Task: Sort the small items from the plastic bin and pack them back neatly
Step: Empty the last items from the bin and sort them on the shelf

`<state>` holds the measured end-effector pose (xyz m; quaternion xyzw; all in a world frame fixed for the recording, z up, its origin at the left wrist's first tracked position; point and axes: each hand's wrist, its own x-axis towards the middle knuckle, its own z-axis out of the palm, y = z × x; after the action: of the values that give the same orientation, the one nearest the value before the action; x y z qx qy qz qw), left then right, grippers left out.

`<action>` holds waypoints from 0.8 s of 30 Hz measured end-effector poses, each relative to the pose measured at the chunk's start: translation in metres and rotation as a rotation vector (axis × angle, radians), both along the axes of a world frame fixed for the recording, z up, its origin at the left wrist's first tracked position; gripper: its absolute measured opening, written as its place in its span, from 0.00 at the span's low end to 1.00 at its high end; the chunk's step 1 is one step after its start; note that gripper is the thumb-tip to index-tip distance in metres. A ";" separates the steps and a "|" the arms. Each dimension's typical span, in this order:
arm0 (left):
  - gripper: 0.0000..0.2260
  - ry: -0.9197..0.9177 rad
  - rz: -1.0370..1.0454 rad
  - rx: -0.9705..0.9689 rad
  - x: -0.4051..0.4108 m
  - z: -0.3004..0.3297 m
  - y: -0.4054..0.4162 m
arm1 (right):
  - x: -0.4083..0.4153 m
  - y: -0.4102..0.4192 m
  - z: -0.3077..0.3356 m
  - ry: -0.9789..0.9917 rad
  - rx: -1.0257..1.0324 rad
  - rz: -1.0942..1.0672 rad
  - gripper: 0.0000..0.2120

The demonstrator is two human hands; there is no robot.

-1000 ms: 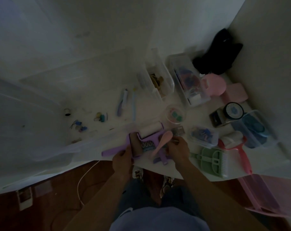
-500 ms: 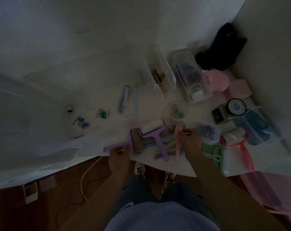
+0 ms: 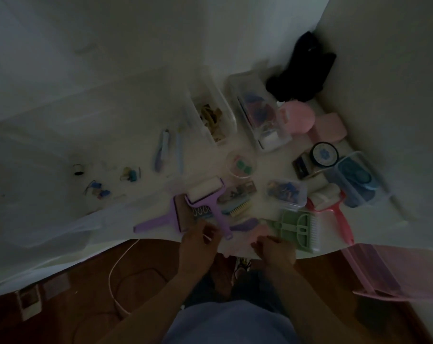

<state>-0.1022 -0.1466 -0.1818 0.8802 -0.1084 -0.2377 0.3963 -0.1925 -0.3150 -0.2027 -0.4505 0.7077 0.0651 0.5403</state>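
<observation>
Across the dim white table [image 3: 61,135], detail is hard to read and no label or writing can be made out. At the far left lies a large clear plastic bin [image 3: 24,194], its walls barely visible, with a few loose bits near it: a small dark ring [image 3: 78,169], some blue clips [image 3: 97,188] and a small teal piece [image 3: 131,174]. Further right lie two pen-like sticks [image 3: 164,151], pale blue and lilac.

Near the table's front edge a purple lint roller [image 3: 205,194] lies across a purple brush [image 3: 161,219], with a small comb-like brush [image 3: 239,208] just beside them. The left hand [image 3: 198,247] hovers at the roller's handle end, fingers curled; it seems to pinch something thin and pale, but blur hides what. The right hand [image 3: 272,252] sits just right of it at the table edge, fingers curled over a blurred pink shape [image 3: 256,232]; whether it grips that I cannot tell.

Behind them stand two clear narrow trays [image 3: 225,112], one with tan bits, one with mixed coloured items, and a small round cup [image 3: 241,165]. To the right are a clear lidded box [image 3: 286,193], a green dustpan and brush [image 3: 297,225], a pink lint roller [image 3: 334,207], a tape dispenser [image 3: 317,157], a blue-filled container [image 3: 356,175], a pink cup [image 3: 297,117] and a black cloth [image 3: 304,70] in the far corner. A pink lid [image 3: 396,271] is cut off at the right edge.
</observation>
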 end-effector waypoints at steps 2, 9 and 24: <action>0.07 0.034 -0.116 0.039 -0.009 -0.005 -0.005 | -0.010 0.001 0.001 -0.048 0.124 -0.089 0.03; 0.13 0.148 -0.520 0.243 -0.027 -0.028 -0.021 | -0.012 -0.001 -0.010 -0.200 0.252 -0.348 0.05; 0.12 0.063 -0.465 0.263 -0.023 -0.024 -0.035 | -0.019 -0.025 0.040 -0.161 -0.153 -0.096 0.03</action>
<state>-0.1250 -0.1818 -0.2053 0.8677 -0.2635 -0.3616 0.2164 -0.2110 -0.3400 -0.1629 -0.4598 0.6856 -0.0515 0.5620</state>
